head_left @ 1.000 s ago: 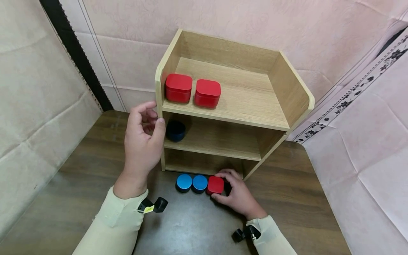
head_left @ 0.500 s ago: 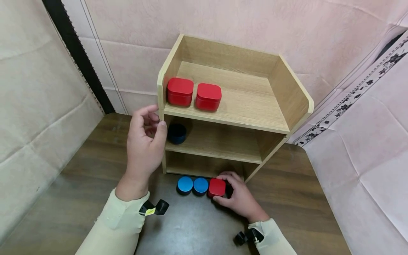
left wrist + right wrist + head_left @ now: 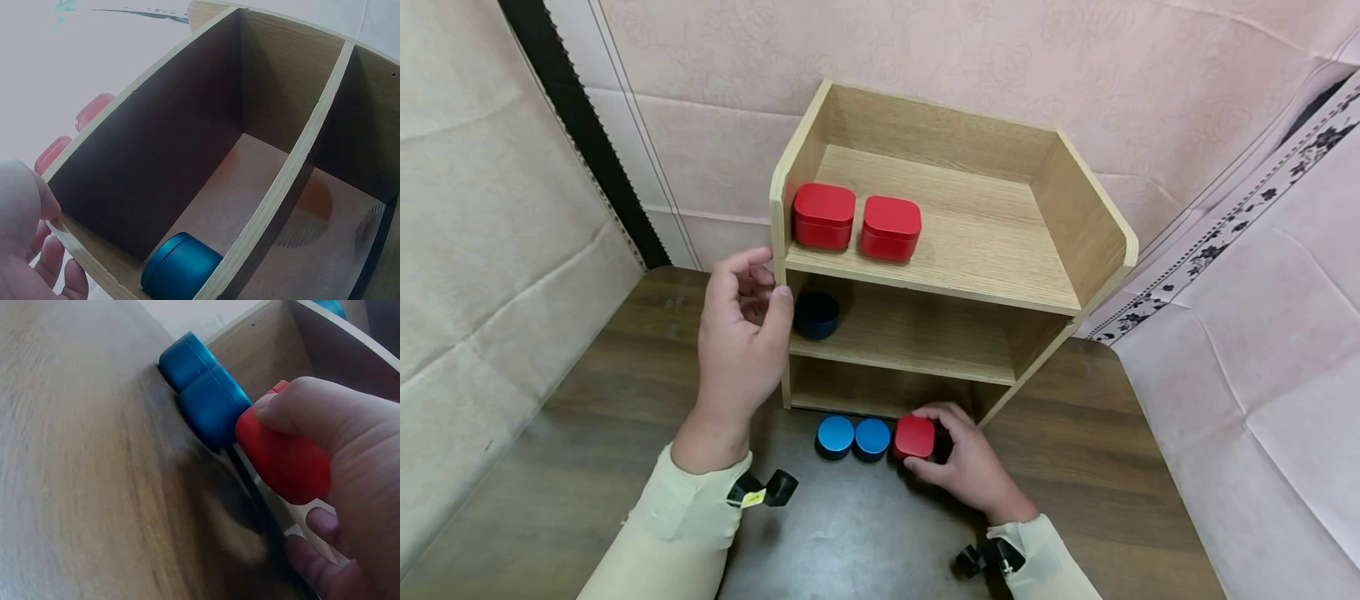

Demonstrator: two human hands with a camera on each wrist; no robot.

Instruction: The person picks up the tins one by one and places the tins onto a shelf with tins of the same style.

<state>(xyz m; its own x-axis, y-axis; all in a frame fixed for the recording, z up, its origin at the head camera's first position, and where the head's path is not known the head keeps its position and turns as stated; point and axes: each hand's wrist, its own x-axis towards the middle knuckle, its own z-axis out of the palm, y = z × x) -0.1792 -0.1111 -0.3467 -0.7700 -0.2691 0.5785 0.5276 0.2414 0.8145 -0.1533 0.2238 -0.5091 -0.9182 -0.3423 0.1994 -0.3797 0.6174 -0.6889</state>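
My right hand (image 3: 966, 467) pinches a rounded-square red box (image 3: 914, 437) between thumb and fingers, in front of the wooden shelf's (image 3: 925, 292) bottom tier. In the right wrist view, the red box (image 3: 284, 459) appears raised from the tabletop, its shadow below. Immediately left of it stand two round blue tins (image 3: 835, 435) (image 3: 872, 437), side by side. My left hand (image 3: 737, 333) grips the shelf's left side panel, thumb at the front edge and fingers outside. Two more red boxes (image 3: 824, 215) (image 3: 891, 227) sit on the top tier's left. A blue tin (image 3: 181, 267) occupies the middle tier's left end.
The shelf stands on a dark wooden table (image 3: 1120, 483), angled slightly. Pale cloth walls (image 3: 700, 142) enclose the back and both sides. Raised side panels (image 3: 1086, 217) and a back panel border the top tier.
The red box in my right hand has risen and shifted slightly right, widening its gap from the blue tins. My left hand keeps its grip on the shelf; the head view has tilted a little.
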